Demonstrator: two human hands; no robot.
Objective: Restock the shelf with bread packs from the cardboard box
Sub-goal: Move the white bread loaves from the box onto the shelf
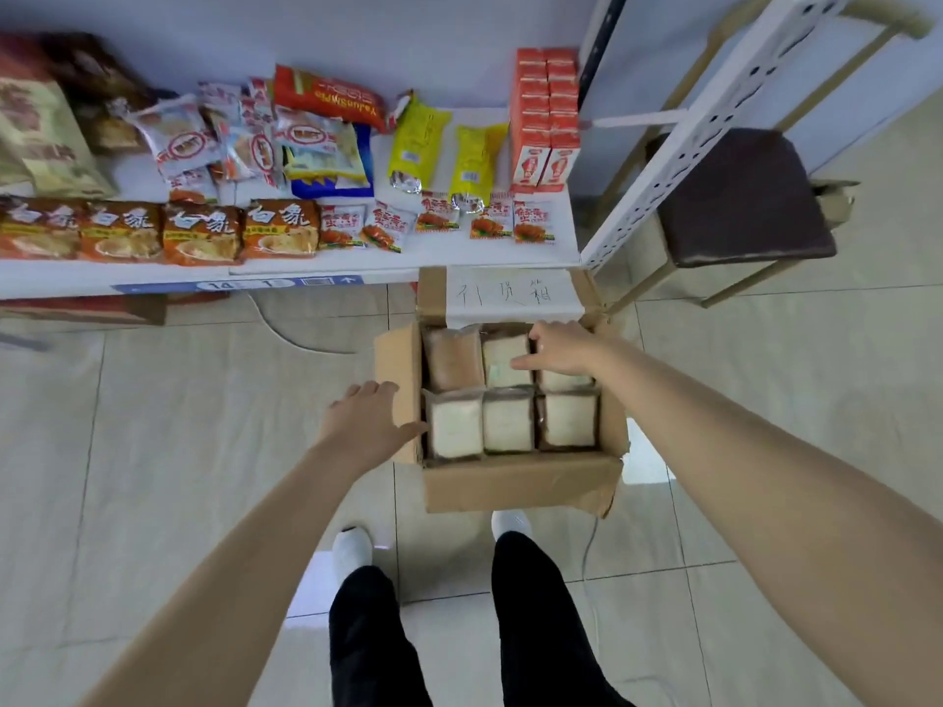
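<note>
An open cardboard box (515, 484) stands on the tiled floor below the white shelf (316, 270). Inside lie several clear-wrapped bread packs in two rows, such as the near-left pack (455, 428) and the far-middle pack (502, 362). My right hand (559, 352) reaches into the far right of the box, fingers spread over a pack there and touching the far-middle one. My left hand (375, 418) hovers open over the box's left flap, thumb at the near-left pack's edge. Neither hand visibly grips anything.
The shelf holds noodle packs (201, 234), small snack sachets (436, 219), yellow wrapped rolls (472, 163) and orange cartons (546, 119). A perforated shelf post (678, 140) and a dark-cushioned stool (740, 201) stand to the right. My feet (352, 548) are just behind the box.
</note>
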